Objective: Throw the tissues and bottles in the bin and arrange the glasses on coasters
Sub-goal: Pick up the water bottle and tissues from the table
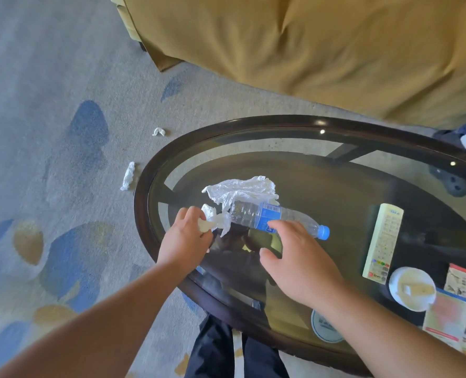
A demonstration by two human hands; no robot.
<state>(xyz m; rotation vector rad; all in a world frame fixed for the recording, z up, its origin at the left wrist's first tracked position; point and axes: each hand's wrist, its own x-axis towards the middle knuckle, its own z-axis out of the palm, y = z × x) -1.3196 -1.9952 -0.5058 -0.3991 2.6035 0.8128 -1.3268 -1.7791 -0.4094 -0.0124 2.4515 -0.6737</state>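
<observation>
An empty clear plastic bottle point(275, 218) with a blue label and blue cap lies on its side on the oval glass table point(142, 192). A crumpled white tissue point(242, 188) rests on the glass just behind it. My left hand point(186, 237) is closed on a smaller crumpled tissue point(212, 218) at the bottle's base end. My right hand point(297, 260) hovers with fingers spread just in front of the bottle's label, holding nothing. Two more tissues, one point(128, 176) near the table rim and one point(158, 131) farther off, lie on the carpet left of the table. A round coaster point(325, 327) shows under my right forearm.
A remote control point(383, 245), a white round dish point(411, 287) and printed leaflets point(455, 315) sit at the table's right end. A mustard-yellow sofa point(321, 45) stands behind the table. Patterned carpet point(62, 186) extends to the left.
</observation>
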